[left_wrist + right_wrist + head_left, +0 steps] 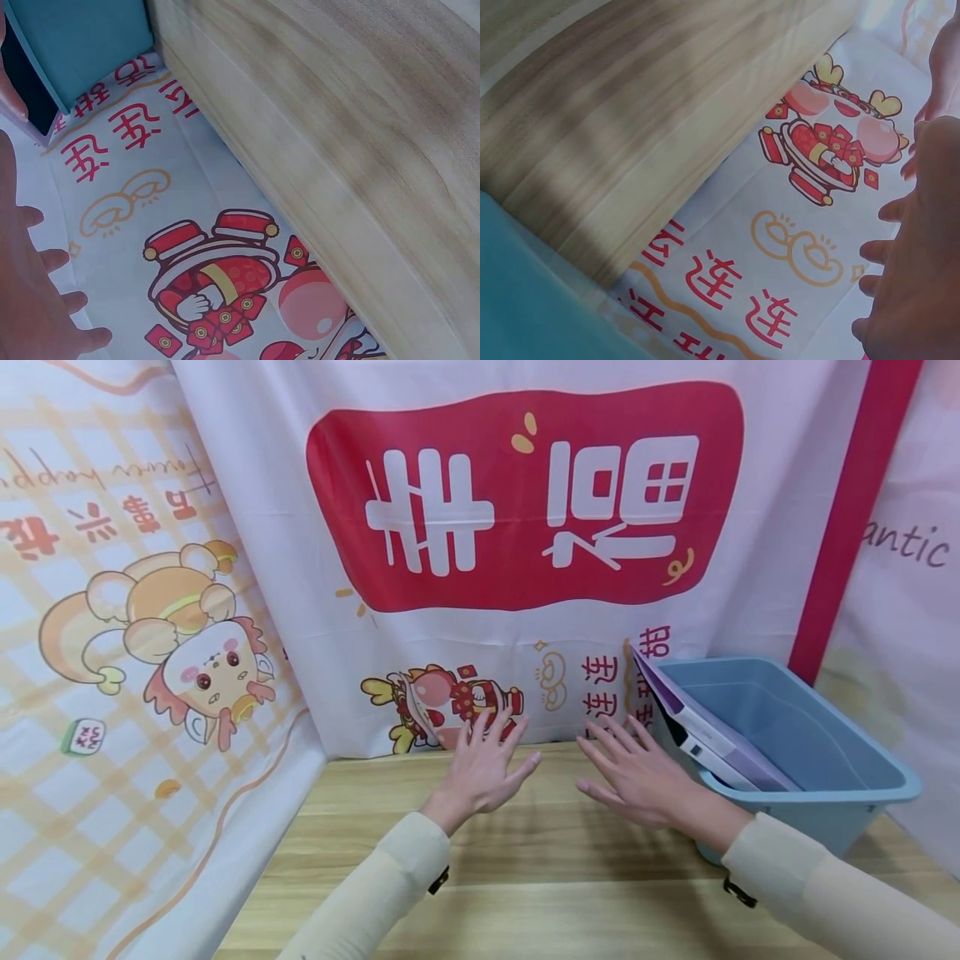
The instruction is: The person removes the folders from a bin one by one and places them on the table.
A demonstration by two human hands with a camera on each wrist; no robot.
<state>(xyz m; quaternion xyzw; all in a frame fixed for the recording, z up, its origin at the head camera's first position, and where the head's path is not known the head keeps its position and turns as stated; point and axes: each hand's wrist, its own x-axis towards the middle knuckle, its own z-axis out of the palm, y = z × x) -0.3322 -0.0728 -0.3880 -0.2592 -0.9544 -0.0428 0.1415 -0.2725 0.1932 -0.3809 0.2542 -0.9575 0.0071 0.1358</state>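
Observation:
Both hands hover over the wood-grain table (525, 852) with fingers spread and nothing held. In the head view the left hand (483, 768) is left of centre, its fingertips toward the printed cloth at the back. The right hand (637, 772) is a short way to its right, close to a light blue plastic bin (817, 827). A flat white and purple item (712, 739), like a thin box or book, leans in the bin with one end above the rim. In the wrist views, the left hand (30, 277) and right hand (919, 262) show partly, at the frame edges.
A white cloth (525, 635) with red print hangs behind the table's back edge. Another patterned cloth (150, 693) covers the left side, and a pale cloth (915, 610) hangs at the right beyond the bin.

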